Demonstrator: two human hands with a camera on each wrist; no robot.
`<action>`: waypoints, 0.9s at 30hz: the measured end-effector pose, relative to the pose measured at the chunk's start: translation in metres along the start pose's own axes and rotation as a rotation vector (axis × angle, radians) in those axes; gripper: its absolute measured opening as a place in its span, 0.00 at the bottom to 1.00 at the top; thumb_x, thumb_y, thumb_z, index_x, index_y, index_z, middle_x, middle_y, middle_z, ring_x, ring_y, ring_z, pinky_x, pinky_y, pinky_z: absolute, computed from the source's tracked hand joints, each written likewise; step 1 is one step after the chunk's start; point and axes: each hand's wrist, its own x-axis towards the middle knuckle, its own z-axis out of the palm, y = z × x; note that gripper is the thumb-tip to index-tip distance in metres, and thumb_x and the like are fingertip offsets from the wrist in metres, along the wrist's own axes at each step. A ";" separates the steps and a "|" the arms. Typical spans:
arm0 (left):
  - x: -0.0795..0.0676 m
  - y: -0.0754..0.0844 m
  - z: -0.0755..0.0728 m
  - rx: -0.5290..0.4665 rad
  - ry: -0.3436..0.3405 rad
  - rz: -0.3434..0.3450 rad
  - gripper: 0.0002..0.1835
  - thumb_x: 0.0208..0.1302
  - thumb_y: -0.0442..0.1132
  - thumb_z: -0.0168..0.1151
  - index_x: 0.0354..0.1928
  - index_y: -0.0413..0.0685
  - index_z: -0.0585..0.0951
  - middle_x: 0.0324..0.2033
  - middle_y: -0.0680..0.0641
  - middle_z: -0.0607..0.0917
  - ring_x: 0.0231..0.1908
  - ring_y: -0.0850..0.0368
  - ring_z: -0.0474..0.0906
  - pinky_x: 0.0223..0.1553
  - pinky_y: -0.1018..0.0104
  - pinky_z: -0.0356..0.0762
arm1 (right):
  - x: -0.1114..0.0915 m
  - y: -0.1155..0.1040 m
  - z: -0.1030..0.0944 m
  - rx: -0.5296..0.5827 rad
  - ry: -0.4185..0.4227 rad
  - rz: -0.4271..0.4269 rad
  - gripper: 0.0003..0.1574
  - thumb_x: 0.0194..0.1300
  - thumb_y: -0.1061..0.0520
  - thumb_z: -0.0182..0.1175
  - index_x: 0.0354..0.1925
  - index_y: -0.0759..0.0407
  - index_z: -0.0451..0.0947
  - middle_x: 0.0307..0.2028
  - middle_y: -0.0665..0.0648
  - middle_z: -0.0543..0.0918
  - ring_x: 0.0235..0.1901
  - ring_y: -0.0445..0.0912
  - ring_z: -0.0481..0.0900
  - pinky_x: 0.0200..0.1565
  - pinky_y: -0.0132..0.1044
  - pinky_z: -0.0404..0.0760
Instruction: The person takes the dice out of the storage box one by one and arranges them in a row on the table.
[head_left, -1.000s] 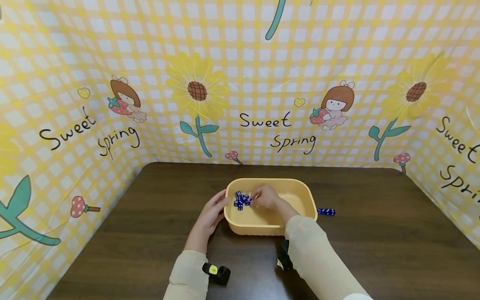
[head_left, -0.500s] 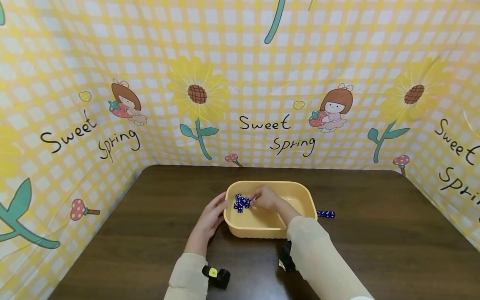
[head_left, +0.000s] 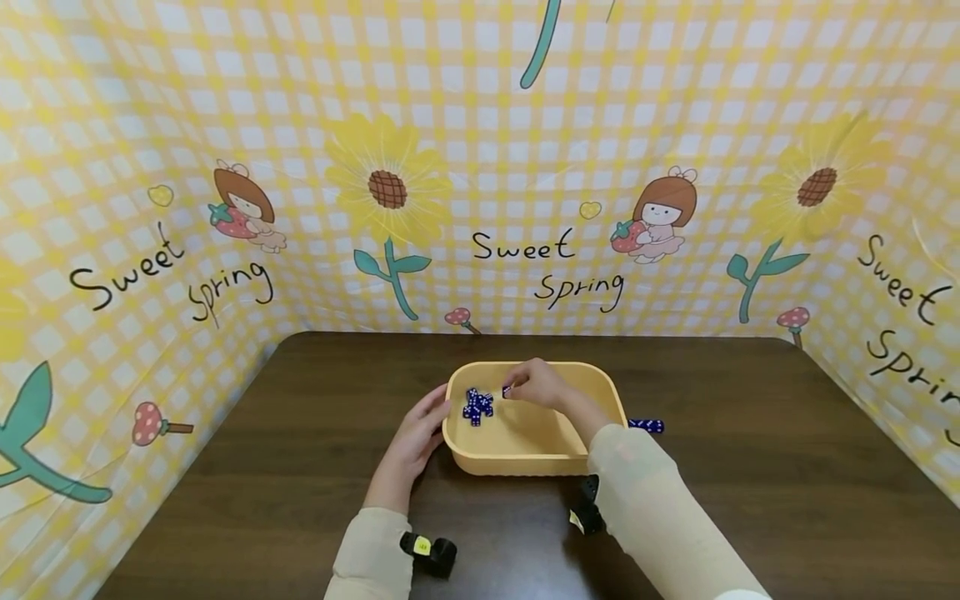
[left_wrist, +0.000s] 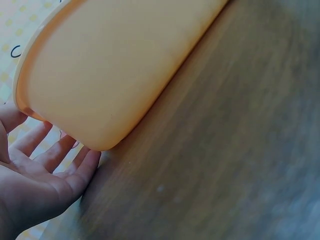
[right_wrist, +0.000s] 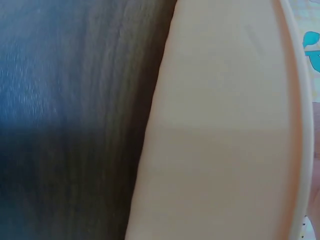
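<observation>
Your right hand (head_left: 543, 385) has its grip pinched on one blue die (head_left: 507, 392), over the yellow tub (head_left: 517, 464) and just right of the piled dice (head_left: 477, 407); its height above the tub floor is unclear. So small a cube could slip if your fingertips catch it off-centre. Your left hand (head_left: 418, 429) touches the tub's left end, its grip relaxed, so a forearm bump might skid the tub or jostle the dice row (head_left: 647, 426) beside its right end. The tub looks like smooth plastic, round-cornered and lipped; the dice are white-pipped cubes, the worktop (head_left: 300, 467) dark, wood-grained, faintly glossy.
</observation>
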 end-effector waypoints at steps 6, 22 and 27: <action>0.000 -0.001 0.000 0.000 0.007 0.004 0.23 0.62 0.34 0.48 0.60 0.40 0.62 0.56 0.39 0.64 0.51 0.44 0.63 0.47 0.54 0.64 | -0.005 0.005 -0.011 0.001 0.036 0.000 0.08 0.51 0.64 0.60 0.33 0.67 0.79 0.31 0.57 0.81 0.33 0.46 0.75 0.33 0.35 0.72; 0.000 -0.001 -0.001 0.007 0.001 0.015 0.24 0.62 0.35 0.49 0.60 0.39 0.61 0.56 0.38 0.64 0.52 0.43 0.63 0.45 0.58 0.66 | -0.021 0.012 -0.050 -0.003 0.087 0.040 0.10 0.54 0.63 0.58 0.36 0.66 0.78 0.28 0.54 0.80 0.28 0.44 0.73 0.31 0.36 0.71; -0.001 -0.001 -0.001 0.011 -0.006 0.017 0.24 0.62 0.34 0.49 0.60 0.40 0.61 0.56 0.39 0.64 0.52 0.43 0.63 0.45 0.57 0.65 | -0.033 0.016 -0.067 0.017 0.113 0.054 0.10 0.56 0.62 0.57 0.37 0.67 0.77 0.30 0.56 0.80 0.31 0.46 0.74 0.33 0.37 0.72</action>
